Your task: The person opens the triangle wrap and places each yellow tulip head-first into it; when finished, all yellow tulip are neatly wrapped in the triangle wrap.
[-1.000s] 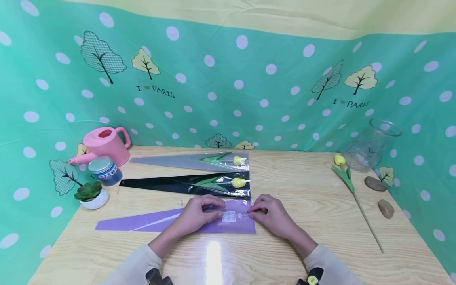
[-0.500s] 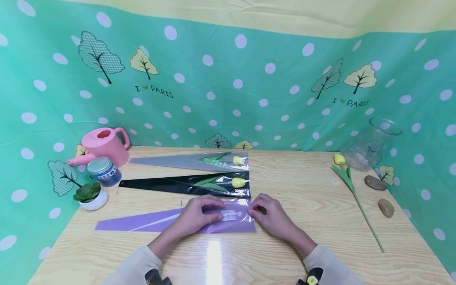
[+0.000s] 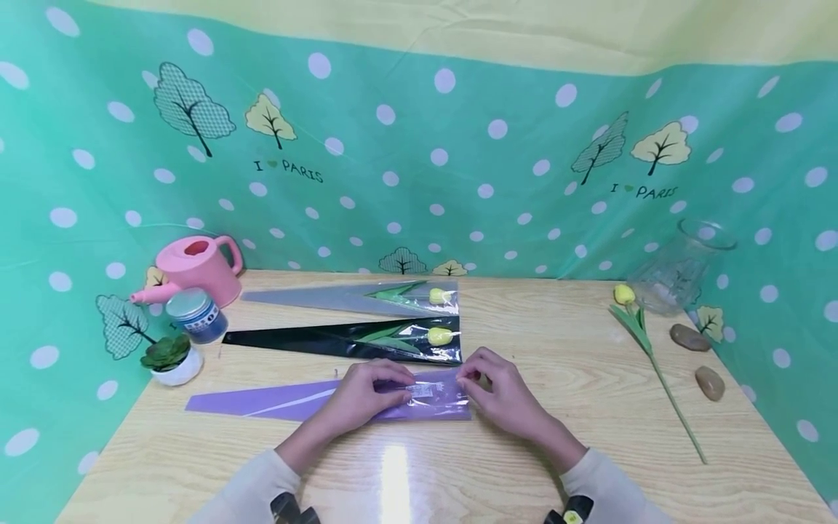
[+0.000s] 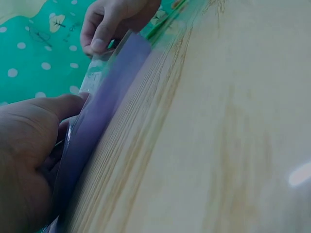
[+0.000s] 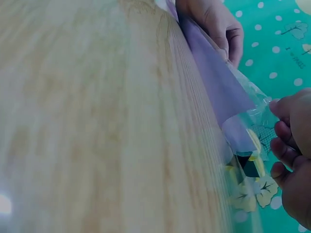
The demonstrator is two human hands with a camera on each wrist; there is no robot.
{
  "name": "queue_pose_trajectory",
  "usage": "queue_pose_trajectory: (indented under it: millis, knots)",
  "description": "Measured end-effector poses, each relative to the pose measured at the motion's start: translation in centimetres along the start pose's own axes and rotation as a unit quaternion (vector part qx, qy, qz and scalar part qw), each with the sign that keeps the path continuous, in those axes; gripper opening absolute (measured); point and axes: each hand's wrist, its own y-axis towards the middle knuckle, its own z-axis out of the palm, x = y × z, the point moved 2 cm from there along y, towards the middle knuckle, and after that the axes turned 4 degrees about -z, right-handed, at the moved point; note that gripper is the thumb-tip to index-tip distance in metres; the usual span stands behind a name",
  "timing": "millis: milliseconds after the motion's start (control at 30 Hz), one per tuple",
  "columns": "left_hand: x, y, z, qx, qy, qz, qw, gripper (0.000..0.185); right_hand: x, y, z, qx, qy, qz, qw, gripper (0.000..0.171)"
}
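- The purple sleeve point(image 3: 327, 401) lay at lower centre, its long axis left-right, wide mouth rightward.
- The left hand point(image 3: 364, 399) pinched its middle.
- The right hand point(image 3: 500, 394) pinched the mouth's clear edge.

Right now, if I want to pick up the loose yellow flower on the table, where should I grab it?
Probably the thin stem, near its middle, pinching from above. The flower lies flat on the table with bare wood on both sides of the stem. The bud end lies close to the glass vase, so there is less room there.
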Motion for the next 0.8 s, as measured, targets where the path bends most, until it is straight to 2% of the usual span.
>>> queue_pose_trajectory:
  millis: [167, 300, 433, 567, 667, 800]
  knots:
    - [-0.3, -0.1, -0.1, -0.016, 0.010, 0.003, 0.9998, 0.016, 0.1, 0.2, -0.1, -0.003, 0.028, 0.012, 1.000, 0.004]
    - [-0.5, -0.1, 0.0, -0.019, 0.001, 0.003, 0.9998, 0.015, -0.3, 0.0, -0.9, 0.003, 0.088, 0.041, 0.995, 0.008]
    - [-0.5, -0.1, -0.1, -0.022, 0.001, 0.013, 0.9997, 0.016, -1.6, -0.4, -3.2, -0.015, 0.139, 0.097, 0.985, 0.018]
    - [-0.3, 0.1, -0.4, -0.028, 0.002, 0.009, 0.9996, 0.017, -4.3, -1.4, -6.9, -0.058, 0.168, 0.156, 0.972, 0.030]
    - [0.0, 0.2, -0.7, -0.032, 0.003, 0.007, 0.9995, 0.016, -6.8, -2.8, -10.0, -0.091, 0.227, 0.193, 0.950, 0.033]
    - [0.1, 0.3, -0.9, -0.031, 0.003, 0.010, 0.9995, 0.016, -9.9, -5.4, -14.1, -0.133, 0.344, 0.208, 0.906, 0.026]
